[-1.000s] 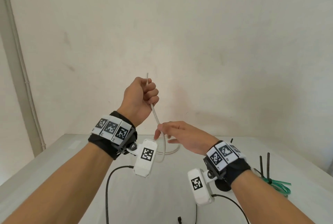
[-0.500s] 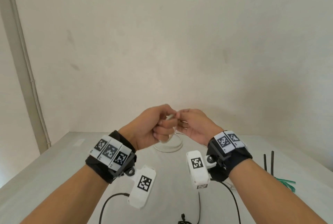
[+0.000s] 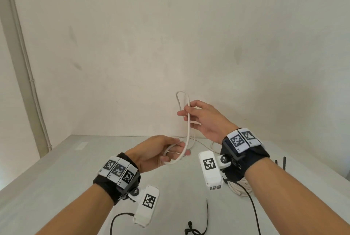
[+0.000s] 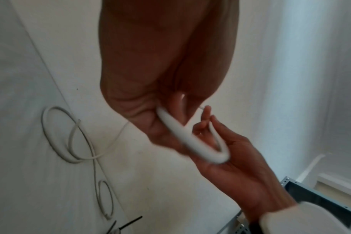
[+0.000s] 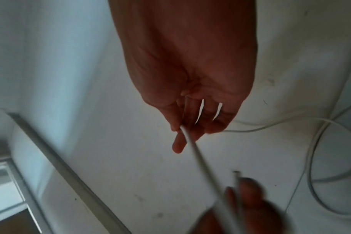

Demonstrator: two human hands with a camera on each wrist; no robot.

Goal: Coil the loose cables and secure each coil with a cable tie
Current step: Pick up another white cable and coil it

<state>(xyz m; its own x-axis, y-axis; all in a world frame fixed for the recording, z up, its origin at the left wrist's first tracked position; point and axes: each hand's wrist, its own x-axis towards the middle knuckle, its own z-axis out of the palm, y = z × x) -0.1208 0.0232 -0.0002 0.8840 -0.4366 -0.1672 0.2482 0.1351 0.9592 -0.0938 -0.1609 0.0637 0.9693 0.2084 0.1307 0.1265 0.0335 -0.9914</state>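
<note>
White cable runs between both hands, held above the table at mid-frame in the head view. The right hand, higher and right of centre, pinches it between thumb and forefinger, the other fingers loosely spread; a narrow loop stands up above that pinch. The left hand, lower and just left of centre, has its fingers curled round a bend of the same cable. More of it lies in slack loops on the table behind the hands. A black cable tie lies at the bottom edge, right of centre.
</note>
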